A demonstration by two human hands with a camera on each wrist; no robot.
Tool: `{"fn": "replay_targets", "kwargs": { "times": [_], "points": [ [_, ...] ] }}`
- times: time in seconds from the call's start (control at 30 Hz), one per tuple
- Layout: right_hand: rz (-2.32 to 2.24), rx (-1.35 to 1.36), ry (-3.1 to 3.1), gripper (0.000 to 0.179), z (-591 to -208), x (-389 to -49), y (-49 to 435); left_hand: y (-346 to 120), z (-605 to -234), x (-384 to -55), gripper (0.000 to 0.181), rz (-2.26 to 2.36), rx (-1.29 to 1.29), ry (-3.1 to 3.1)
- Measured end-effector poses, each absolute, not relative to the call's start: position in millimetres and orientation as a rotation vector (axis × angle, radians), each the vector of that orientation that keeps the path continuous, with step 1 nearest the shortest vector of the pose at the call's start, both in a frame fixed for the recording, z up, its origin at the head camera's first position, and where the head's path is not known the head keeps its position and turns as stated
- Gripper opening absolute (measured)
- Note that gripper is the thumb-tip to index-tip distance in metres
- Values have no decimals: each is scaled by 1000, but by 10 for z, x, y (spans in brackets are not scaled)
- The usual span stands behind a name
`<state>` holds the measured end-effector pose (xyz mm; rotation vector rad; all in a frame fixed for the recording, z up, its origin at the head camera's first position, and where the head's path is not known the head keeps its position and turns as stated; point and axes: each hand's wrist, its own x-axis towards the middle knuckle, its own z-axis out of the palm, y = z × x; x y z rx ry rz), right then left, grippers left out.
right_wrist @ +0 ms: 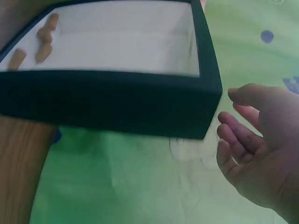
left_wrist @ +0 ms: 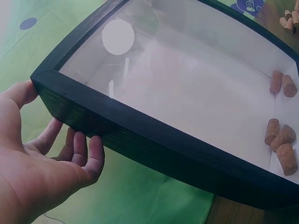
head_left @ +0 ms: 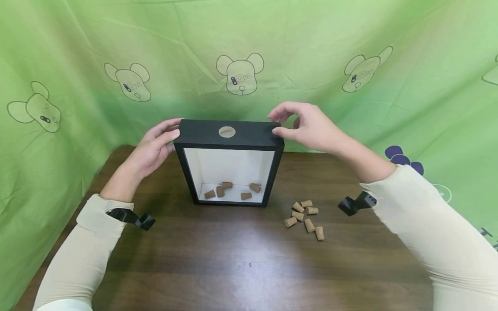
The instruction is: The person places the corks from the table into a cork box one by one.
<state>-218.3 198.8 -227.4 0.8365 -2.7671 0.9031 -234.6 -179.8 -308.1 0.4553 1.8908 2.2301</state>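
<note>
A black shadow box frame (head_left: 253, 134) stands upright on the table, with a clear front, a white inside and a round hole (head_left: 227, 132) in its top. Several corks (head_left: 246, 196) lie on its floor. My left hand (head_left: 152, 147) holds the box's upper left corner, thumb at the front edge and fingers against the side, as the left wrist view also shows. At the upper right corner my right hand (head_left: 311, 127) hovers with loosely bent fingers. In the right wrist view a small gap separates this hand (right_wrist: 261, 144) from the box (right_wrist: 210, 102).
Several loose corks (head_left: 298, 216) lie in a cluster on the brown wooden table (head_left: 218, 268), to the right of the box. A green curtain (head_left: 295, 34) with printed bear heads hangs close behind the box and along the sides.
</note>
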Motion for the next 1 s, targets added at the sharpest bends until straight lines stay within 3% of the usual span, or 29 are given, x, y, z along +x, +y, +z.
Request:
{"fn": "replay_targets", "kwargs": {
  "times": [0.63,1.0],
  "points": [
    [976,677,-2871,37,-2736,-1703,2923,-1795,-3069,-2342,52,2216,445,1900],
    [973,787,-2832,40,-3180,-1502,3217,-1784,-3077,-2351,49,2231,462,1883]
  ]
}}
